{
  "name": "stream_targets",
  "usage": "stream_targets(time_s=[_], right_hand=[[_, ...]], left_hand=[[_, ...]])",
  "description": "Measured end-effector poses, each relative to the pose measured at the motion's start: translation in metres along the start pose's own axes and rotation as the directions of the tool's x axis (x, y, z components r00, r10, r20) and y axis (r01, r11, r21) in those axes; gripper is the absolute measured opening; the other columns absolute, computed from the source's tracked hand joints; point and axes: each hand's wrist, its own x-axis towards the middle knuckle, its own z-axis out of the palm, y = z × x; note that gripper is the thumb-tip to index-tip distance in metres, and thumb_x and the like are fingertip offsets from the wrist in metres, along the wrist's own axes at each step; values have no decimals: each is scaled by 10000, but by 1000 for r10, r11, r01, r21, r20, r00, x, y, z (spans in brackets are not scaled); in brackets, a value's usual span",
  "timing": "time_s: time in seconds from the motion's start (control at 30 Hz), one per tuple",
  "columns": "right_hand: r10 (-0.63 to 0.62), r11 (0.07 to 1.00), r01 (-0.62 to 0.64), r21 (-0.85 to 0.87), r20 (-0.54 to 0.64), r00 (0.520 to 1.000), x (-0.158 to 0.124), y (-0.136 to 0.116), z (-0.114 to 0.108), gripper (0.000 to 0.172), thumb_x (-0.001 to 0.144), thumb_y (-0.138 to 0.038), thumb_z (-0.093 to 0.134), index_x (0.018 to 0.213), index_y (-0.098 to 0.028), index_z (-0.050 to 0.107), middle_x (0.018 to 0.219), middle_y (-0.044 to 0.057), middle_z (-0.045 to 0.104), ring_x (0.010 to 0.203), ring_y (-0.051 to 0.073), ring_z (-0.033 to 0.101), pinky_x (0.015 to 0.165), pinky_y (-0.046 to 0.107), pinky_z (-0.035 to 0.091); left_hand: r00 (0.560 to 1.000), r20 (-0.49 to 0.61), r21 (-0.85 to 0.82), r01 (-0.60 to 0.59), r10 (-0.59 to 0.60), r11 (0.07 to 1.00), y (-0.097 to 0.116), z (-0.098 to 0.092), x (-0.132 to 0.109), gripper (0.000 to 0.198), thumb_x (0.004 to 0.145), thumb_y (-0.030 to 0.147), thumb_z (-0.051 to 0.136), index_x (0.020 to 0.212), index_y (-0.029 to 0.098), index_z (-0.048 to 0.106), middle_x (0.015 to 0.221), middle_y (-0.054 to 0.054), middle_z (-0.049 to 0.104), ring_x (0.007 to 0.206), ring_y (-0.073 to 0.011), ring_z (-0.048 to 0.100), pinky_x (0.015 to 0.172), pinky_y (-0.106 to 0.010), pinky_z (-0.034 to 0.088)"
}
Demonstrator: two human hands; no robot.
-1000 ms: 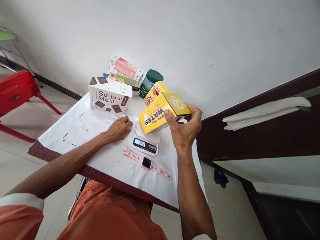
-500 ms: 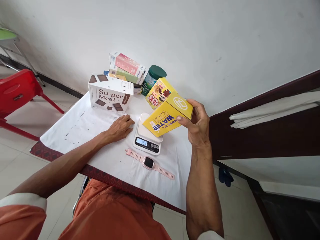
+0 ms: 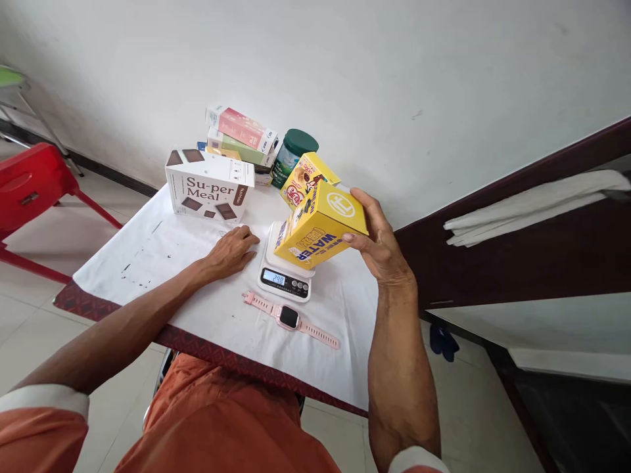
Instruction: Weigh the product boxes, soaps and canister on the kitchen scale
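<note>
My right hand (image 3: 377, 240) grips a yellow box (image 3: 320, 226) printed "WATER", tilted on end with its lower corner resting on the white kitchen scale (image 3: 286, 279). The scale's display shows a number. My left hand (image 3: 231, 249) lies flat on the white tablecloth (image 3: 162, 249) just left of the scale, fingers relaxed and holding nothing. A pink smartwatch (image 3: 290, 318) lies stretched out on the cloth in front of the scale.
Behind the scale stand a white "Su-per Meal" box (image 3: 210, 187), a stack of pink and green boxes (image 3: 239, 135), a green-lidded jar (image 3: 290, 154) and a small yellow snack box (image 3: 305, 177). A red chair (image 3: 34, 184) is at left, a dark wooden frame (image 3: 493, 249) at right.
My right hand has turned the yellow box from lying slanted to more upright and lowered it onto the scale. The display reading has changed. The left hand has stayed put.
</note>
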Motion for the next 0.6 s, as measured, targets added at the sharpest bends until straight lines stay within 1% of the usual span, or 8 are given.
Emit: stream_targets(time_s=[0.1, 0.17, 0.23, 0.33, 0.4, 0.47, 0.53, 0.6], right_hand=[[-7, 1000, 8, 28, -31, 1000, -8, 5, -6, 970, 593, -555, 939, 1459, -397, 530, 1558, 32, 525, 1449, 334, 474, 1129, 501, 481], [-46, 997, 56, 60, -160, 986, -15, 10, -14, 831, 652, -639, 874, 1398, -412, 587, 1544, 25, 539, 1452, 339, 475, 1083, 507, 507], [-72, 991, 107, 85, -342, 937, -23, 12, -23, 608, 784, -720, 721, 1284, -379, 668, 1450, 43, 608, 1389, 328, 539, 1020, 503, 536], [-65, 990, 121, 77, -510, 858, -34, 13, -34, 493, 884, -713, 594, 1134, -309, 726, 1253, 74, 694, 1213, 301, 649, 909, 473, 570], [-56, 994, 96, 53, -509, 859, -39, 12, -36, 470, 877, -681, 629, 1111, -285, 725, 1191, 80, 710, 1134, 287, 677, 866, 452, 576], [-48, 998, 65, 23, -450, 892, -41, 14, -33, 489, 845, -663, 687, 1153, -284, 704, 1223, 84, 704, 1145, 288, 674, 869, 448, 577], [-32, 999, 34, -1, -374, 927, -40, 19, -27, 604, 764, -664, 774, 1241, -311, 660, 1315, 80, 673, 1221, 300, 644, 902, 459, 581], [-7, 1000, 4, -10, -296, 955, -38, 26, -17, 807, 645, -643, 877, 1342, -354, 592, 1420, 70, 618, 1306, 315, 593, 937, 474, 588]], left_hand=[[1000, 3, 8, -4, 4, 1000, 0, 0, -1, 285, 981, 214, 532, 1217, 136, 670, 1127, -141, 616, 1061, -273, 613, 968, -453, 556], [1000, 7, 10, -8, 8, 1000, -1, 0, -1, 289, 983, 217, 530, 1222, 129, 667, 1132, -143, 616, 1071, -277, 610, 973, -453, 554], [1000, 10, 13, -12, 12, 1000, -1, 0, 0, 293, 987, 219, 526, 1225, 121, 665, 1135, -145, 615, 1074, -278, 609, 977, -451, 552], [1000, 11, 21, -19, 19, 1000, 0, -1, 0, 289, 989, 219, 519, 1215, 118, 668, 1133, -149, 614, 1066, -279, 607, 973, -453, 551], [1000, 8, 25, -22, 21, 999, 0, 0, 0, 286, 990, 221, 513, 1206, 119, 670, 1128, -150, 614, 1054, -279, 606, 967, -461, 550], [1000, 3, 25, -22, 22, 999, 0, 0, 0, 285, 992, 220, 508, 1205, 120, 669, 1122, -150, 614, 1047, -278, 605, 965, -467, 549], [1000, -3, 19, -20, 20, 1000, -1, 0, 0, 283, 992, 224, 511, 1210, 131, 666, 1125, -145, 613, 1045, -273, 605, 960, -466, 550], [1000, -10, 10, -15, 15, 1000, -1, 0, -1, 279, 988, 229, 525, 1218, 148, 661, 1131, -136, 612, 1045, -268, 605, 955, -463, 552]])
